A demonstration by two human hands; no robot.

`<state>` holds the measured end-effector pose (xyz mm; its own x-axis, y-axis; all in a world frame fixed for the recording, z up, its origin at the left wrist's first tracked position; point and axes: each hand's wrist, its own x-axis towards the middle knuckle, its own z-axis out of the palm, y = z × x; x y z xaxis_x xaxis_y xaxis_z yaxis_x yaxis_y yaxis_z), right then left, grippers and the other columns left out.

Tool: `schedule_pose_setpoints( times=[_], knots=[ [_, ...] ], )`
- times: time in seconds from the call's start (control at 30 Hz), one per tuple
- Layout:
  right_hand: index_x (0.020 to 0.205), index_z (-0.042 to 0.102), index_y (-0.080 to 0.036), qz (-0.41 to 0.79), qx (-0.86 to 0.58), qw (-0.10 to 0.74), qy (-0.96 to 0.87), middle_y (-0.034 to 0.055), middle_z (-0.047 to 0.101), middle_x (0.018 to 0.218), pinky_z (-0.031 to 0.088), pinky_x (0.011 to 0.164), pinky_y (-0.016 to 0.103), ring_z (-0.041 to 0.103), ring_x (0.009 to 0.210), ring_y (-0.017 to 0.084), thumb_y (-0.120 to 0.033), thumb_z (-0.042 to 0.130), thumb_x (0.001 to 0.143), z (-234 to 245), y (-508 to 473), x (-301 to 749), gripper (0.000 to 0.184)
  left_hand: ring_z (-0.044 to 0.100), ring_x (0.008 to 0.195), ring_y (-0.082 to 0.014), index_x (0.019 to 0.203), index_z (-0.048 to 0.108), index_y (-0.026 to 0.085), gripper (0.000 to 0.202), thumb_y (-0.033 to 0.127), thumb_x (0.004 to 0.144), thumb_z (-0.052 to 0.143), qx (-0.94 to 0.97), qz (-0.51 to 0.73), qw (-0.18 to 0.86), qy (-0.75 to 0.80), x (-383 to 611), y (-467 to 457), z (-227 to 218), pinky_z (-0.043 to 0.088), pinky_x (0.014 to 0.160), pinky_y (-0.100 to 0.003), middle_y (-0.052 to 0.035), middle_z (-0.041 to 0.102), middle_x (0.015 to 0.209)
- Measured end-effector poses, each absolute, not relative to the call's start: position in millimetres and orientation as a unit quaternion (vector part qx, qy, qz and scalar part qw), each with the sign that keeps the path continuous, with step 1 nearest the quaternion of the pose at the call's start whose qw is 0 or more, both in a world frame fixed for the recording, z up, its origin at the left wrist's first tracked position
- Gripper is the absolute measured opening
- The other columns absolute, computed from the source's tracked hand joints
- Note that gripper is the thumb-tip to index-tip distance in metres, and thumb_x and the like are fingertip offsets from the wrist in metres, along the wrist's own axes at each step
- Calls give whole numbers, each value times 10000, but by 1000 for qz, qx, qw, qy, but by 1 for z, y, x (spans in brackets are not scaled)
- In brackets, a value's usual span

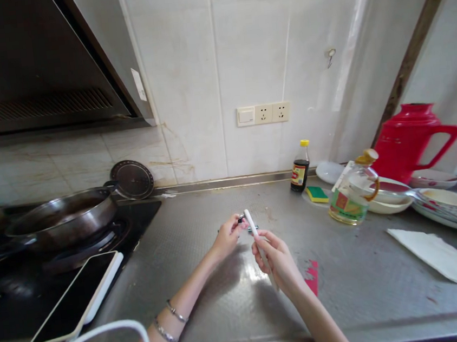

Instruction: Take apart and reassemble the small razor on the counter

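My right hand (273, 258) is closed around a slim white stick (250, 220), which tilts up and to the left above the steel counter. Its lower end shows below my fingers. Close by on the left, my left hand (229, 236) pinches a small black piece (240, 219) right beside the stick's upper end. Whether the two touch, I cannot tell. A small dark greenish bit shows just behind the stick, too small to name. Under my right wrist lies a torn red patch (312, 277) on the counter.
A phone (76, 298) lies on the black cooktop's edge, near a white cable (118, 325). The steel pan (65, 215) stands behind it. To the right are a soy sauce bottle (299, 169), a sponge (316, 194), an oil jug (349, 196), bowls, a red thermos (407, 141) and a white cloth (442, 257).
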<state>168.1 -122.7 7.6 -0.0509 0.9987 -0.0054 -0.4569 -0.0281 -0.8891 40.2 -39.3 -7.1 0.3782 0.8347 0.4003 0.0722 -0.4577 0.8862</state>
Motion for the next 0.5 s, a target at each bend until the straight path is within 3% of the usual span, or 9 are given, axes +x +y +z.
schedule_pose_setpoints(
  times=[0.2, 0.5],
  knots=[
    [858, 483, -190, 608, -358, 598, -379, -61, 521, 525, 191, 295, 140, 363, 321, 33, -466, 655, 686, 6, -122, 169, 368, 587, 819, -152, 882, 496, 174, 185, 353, 837, 491, 714, 454, 421, 327, 40, -37, -11, 418, 723, -241, -17, 598, 837],
    [854, 485, -192, 602, -371, 593, -384, -62, 522, 523, 199, 291, 141, 367, 321, 38, -475, 656, 678, 3, -120, 169, 375, 590, 777, -144, 853, 509, 175, 174, 347, 832, 495, 714, 460, 419, 321, 40, -41, -7, 421, 709, -242, -15, 601, 834]
  ],
)
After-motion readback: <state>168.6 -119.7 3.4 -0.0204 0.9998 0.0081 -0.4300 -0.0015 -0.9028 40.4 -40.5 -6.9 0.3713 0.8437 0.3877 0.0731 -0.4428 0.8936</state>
